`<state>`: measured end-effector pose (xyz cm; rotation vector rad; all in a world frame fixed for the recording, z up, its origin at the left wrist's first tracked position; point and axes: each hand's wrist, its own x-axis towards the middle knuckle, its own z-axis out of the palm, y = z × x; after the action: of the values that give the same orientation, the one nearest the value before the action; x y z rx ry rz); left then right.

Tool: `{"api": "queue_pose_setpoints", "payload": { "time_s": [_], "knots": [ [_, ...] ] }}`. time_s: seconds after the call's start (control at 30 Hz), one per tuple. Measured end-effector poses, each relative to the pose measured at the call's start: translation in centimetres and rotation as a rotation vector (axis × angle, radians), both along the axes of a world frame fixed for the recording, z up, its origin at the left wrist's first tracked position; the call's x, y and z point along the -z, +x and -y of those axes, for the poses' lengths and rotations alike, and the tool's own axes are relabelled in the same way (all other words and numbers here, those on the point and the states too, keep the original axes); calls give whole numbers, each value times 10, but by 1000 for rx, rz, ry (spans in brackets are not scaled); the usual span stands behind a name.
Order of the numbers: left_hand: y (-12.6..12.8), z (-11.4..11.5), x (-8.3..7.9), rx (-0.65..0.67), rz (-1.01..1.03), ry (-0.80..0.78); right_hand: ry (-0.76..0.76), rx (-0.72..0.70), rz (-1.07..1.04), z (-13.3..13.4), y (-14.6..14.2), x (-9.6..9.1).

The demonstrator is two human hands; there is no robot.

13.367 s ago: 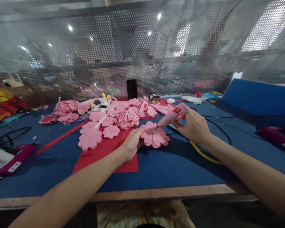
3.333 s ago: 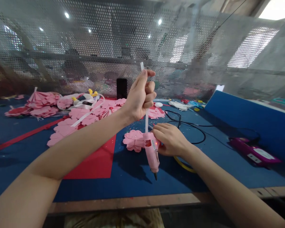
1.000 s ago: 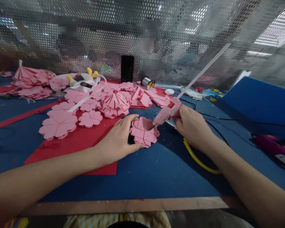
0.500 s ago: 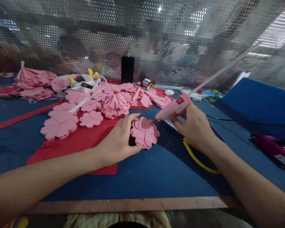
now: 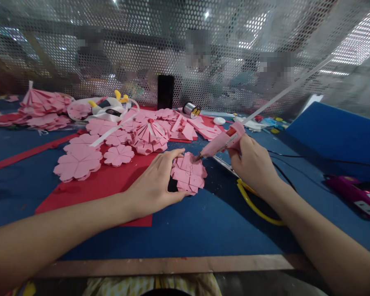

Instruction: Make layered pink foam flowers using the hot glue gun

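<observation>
My left hand grips the left edge of a folded pink paper flower lying on the blue table mat, thumb below and fingers on top. My right hand is closed round a pink hot glue gun. The gun's dark nozzle points down-left and sits at the flower's upper right edge. A long white glue stick juts from the back of the gun, up to the right.
Several more pink paper flowers and folded pieces lie on red paper to the left and behind. A black phone, a thread spool, a yellow cord and a purple glue gun are about. A perforated screen closes the back.
Since 3.3 s ago my left hand came down from the raised glue stick to the flower. In the last second the gun lifted slightly, then its nozzle returned to the flower's edge.
</observation>
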<state>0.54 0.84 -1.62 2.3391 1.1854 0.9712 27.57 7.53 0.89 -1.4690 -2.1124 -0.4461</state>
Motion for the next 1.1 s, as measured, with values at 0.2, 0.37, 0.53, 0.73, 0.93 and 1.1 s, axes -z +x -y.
{"api": "queue_pose_setpoints", "payload": {
  "time_s": [0.2, 0.37, 0.53, 0.73, 0.93, 1.1],
  "knots": [
    [1, 0, 0, -12, 10, -14, 73, -14, -20, 5, -4, -1],
    [0, -1, 1, -7, 5, -10, 69, -134, -30, 10, -12, 4],
    [0, -1, 2, -14, 6, -19, 52, -158, 35, 12, -15, 9],
    [0, -2, 1, -7, 1, -5, 100, -152, 18, 13, -15, 3],
    [0, -1, 1, -17, 8, -10, 107, -175, 49, 11, -10, 2],
    [0, -1, 2, -45, 22, -19, 117, -258, 60, 12, -10, 2]
  ]
}}
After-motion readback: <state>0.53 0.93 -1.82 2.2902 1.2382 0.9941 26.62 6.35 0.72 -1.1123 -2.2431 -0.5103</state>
